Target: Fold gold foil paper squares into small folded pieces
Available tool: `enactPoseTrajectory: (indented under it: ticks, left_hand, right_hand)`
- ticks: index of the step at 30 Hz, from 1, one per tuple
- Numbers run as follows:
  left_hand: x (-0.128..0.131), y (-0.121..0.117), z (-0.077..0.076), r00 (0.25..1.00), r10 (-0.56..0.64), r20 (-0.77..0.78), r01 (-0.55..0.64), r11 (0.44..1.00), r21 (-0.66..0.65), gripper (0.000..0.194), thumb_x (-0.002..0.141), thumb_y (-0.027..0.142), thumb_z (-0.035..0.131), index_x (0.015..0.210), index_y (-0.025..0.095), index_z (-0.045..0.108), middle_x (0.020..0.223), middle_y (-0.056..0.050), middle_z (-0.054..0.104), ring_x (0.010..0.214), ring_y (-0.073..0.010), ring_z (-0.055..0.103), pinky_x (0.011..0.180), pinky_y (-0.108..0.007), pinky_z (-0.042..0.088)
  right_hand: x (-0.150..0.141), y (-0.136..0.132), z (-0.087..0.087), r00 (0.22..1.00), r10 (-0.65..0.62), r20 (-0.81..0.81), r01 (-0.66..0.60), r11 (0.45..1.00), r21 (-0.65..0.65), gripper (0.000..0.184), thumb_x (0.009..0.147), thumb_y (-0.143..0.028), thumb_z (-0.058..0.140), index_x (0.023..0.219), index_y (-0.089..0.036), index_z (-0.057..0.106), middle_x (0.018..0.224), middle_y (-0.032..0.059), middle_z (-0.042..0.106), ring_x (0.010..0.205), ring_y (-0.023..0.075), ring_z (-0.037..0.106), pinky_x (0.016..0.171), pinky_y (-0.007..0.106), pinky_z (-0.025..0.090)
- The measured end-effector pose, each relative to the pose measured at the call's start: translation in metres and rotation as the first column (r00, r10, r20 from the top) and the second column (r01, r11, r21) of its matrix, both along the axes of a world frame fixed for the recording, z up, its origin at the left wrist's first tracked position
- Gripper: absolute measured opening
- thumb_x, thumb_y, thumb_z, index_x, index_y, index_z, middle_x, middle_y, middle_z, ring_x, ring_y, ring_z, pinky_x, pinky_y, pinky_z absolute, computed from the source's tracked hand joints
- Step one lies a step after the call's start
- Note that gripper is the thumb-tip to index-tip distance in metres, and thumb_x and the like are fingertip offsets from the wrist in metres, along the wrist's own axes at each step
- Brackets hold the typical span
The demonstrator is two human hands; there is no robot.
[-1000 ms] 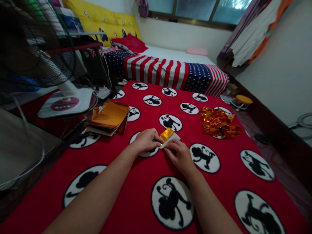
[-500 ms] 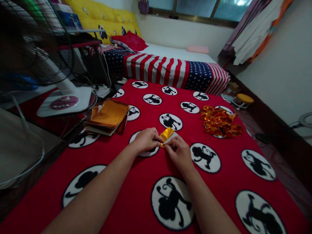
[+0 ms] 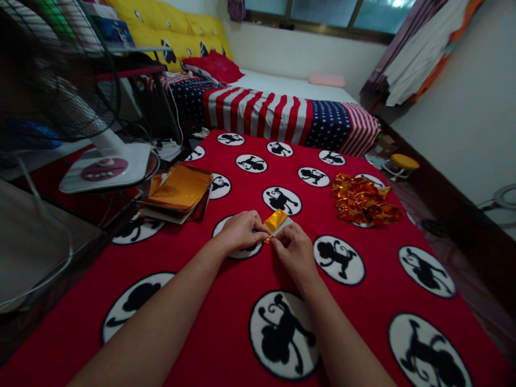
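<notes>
A small folded sheet of gold foil paper lies on the red cloth between my hands, its pale underside showing on the right. My left hand pinches its near left edge with thumb and fingers. On the near right, my right hand grips the paper, fingertips close to those of the left. The fingers hide part of the near edge. To the left rests a stack of gold foil sheets. Off to the right sits a heap of folded gold foil pieces.
A fan on a white base stands at the left, by a cluttered shelf. Beyond the cloth is a bed with a flag-patterned cover. A yellow-topped stool stands at the right, near the wall.
Both hands stay almost in place on the foil paper, with only very slight finger movement. The view shifts a tiny bit.
</notes>
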State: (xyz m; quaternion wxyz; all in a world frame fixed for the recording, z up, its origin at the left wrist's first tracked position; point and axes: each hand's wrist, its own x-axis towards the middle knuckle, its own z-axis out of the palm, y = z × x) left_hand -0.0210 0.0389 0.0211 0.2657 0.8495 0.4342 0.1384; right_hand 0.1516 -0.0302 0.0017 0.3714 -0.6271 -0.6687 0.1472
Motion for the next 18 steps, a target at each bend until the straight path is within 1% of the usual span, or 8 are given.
enactPoseTrajectory:
  ticks: [7, 10, 14, 18]
  left_hand:
    - [0.0007, -0.0004, -0.0018, 1.000, 0.001, 0.003, -0.001, 1.000, 0.003, 0.023, 0.075, 0.043, 0.069, 0.094, 0.032, 0.077, 0.090, 0.000, 0.062, 0.084, -0.0148, 0.057, 0.072, -0.022, 0.042]
    - [0.0008, -0.0003, -0.0038, 1.000, 0.003, 0.009, -0.003, 1.000, 0.012, 0.024, 0.074, 0.044, 0.070, 0.094, 0.032, 0.077, 0.090, 0.000, 0.062, 0.083, -0.0146, 0.056, 0.071, -0.022, 0.042]
    - [0.0014, -0.0004, -0.0054, 1.000, 0.012, -0.001, -0.012, 1.000, 0.025, 0.024, 0.074, 0.043, 0.070, 0.095, 0.033, 0.076, 0.090, 0.000, 0.061, 0.082, -0.0143, 0.057, 0.068, -0.022, 0.042]
    - [0.0020, -0.0006, -0.0062, 1.000, 0.022, -0.011, -0.022, 0.999, 0.028, 0.024, 0.073, 0.041, 0.071, 0.095, 0.033, 0.076, 0.090, 0.000, 0.061, 0.082, -0.0143, 0.057, 0.070, -0.022, 0.042]
  right_hand:
    - [-0.0005, 0.0011, 0.0010, 1.000, -0.004, -0.015, 0.004, 1.000, -0.028, 0.013, 0.078, -0.020, 0.062, 0.065, -0.020, 0.061, 0.076, 0.0024, 0.056, 0.067, 0.0151, 0.055, 0.062, 0.028, 0.043]
    - [-0.0007, 0.0012, 0.0004, 1.000, -0.011, -0.026, 0.011, 1.000, -0.020, 0.013, 0.079, -0.021, 0.063, 0.066, -0.020, 0.061, 0.077, 0.0022, 0.056, 0.068, 0.0150, 0.055, 0.063, 0.027, 0.043]
    - [0.0020, 0.0001, 0.0004, 0.998, 0.023, -0.053, -0.023, 1.000, -0.014, 0.011, 0.080, -0.021, 0.062, 0.069, -0.019, 0.062, 0.079, 0.0019, 0.056, 0.069, 0.0145, 0.055, 0.063, 0.026, 0.043]
    - [0.0062, -0.0015, 0.0014, 0.994, 0.059, -0.097, -0.060, 0.998, -0.006, 0.010, 0.077, -0.015, 0.062, 0.068, -0.019, 0.062, 0.083, 0.0026, 0.056, 0.074, 0.0151, 0.056, 0.065, 0.026, 0.045]
